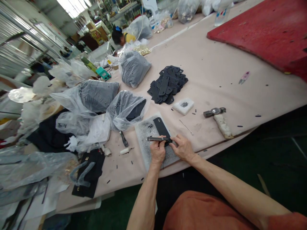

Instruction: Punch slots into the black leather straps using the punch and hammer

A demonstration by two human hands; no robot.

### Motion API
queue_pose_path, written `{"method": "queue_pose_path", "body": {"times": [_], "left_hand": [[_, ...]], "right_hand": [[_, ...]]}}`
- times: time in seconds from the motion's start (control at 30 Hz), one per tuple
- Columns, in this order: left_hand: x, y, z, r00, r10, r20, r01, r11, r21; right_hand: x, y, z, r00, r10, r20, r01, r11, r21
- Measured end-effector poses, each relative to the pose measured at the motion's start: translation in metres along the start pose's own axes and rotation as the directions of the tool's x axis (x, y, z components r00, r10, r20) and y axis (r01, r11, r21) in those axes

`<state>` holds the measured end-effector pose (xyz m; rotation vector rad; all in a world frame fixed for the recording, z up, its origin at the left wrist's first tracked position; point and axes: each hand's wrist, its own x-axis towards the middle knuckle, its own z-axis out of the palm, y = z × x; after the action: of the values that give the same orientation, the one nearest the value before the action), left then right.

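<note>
My left hand (157, 152) is closed round a metal tool (157, 139), which lies level over a speckled board (144, 134). Beneath the tool is a black strip (161, 126) with a slot near its far end. My right hand (182, 147) pinches the near end of this strip, close to the tool's right end. Small dark bits lie on the board left of the strip. A hammer (217, 111) with a wrapped handle lies to the right. Behind the board is a pile of black pieces (166, 83), with a white block (183, 105) nearer.
Plastic bags (127, 107) of dark pieces fill the left side. A black tool (123, 139) lies left of the board. A red sheet (268, 35) covers the far right, with small snips (244, 77) nearer. Another person (120, 36) is beyond the table.
</note>
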<state>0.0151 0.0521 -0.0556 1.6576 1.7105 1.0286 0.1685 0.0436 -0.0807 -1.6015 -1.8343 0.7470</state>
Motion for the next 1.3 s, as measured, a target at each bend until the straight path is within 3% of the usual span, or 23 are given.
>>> {"method": "queue_pose_path", "body": {"times": [0.37, 0.63, 0.8, 0.9, 0.97, 1.03, 1.1, 1.23, 1.3], "left_hand": [[-0.001, -0.003, 0.004, 0.997, 0.073, -0.018, -0.073, 0.997, -0.008], [-0.001, -0.006, 0.007, 0.989, 0.149, -0.011, -0.146, 0.981, 0.125], [-0.001, -0.008, 0.015, 0.977, 0.214, -0.001, -0.210, 0.957, 0.201], [-0.001, -0.010, 0.017, 0.972, 0.234, 0.009, -0.230, 0.948, 0.219], [-0.001, -0.010, 0.018, 0.969, 0.248, 0.005, -0.242, 0.942, 0.232], [-0.001, -0.010, 0.018, 0.967, 0.254, -0.002, -0.246, 0.937, 0.249], [-0.002, -0.009, 0.019, 0.969, 0.248, 0.005, -0.240, 0.933, 0.270], [-0.003, -0.007, 0.019, 0.981, 0.190, 0.032, -0.191, 0.934, 0.302], [-0.003, -0.005, 0.019, 0.987, 0.154, 0.044, -0.160, 0.940, 0.300]], "right_hand": [[0.000, -0.001, 0.000, 0.999, -0.038, -0.031, 0.038, 0.999, -0.004], [-0.002, 0.002, 0.001, 0.997, -0.065, -0.043, 0.065, 0.998, 0.001], [-0.002, -0.003, -0.005, 0.998, -0.052, 0.022, 0.052, 0.999, 0.001], [0.001, -0.002, -0.031, 0.996, -0.085, 0.009, 0.086, 0.996, -0.022], [0.005, 0.007, -0.060, 0.991, -0.085, -0.103, 0.076, 0.993, -0.093], [0.010, 0.026, -0.092, 0.968, -0.034, -0.249, -0.021, 0.976, -0.216], [0.012, 0.051, -0.121, 0.936, 0.063, -0.347, -0.193, 0.916, -0.353], [0.007, 0.099, -0.155, 0.895, 0.345, -0.284, -0.442, 0.773, -0.455], [0.005, 0.112, -0.161, 0.837, 0.505, -0.210, -0.547, 0.781, -0.302]]}}
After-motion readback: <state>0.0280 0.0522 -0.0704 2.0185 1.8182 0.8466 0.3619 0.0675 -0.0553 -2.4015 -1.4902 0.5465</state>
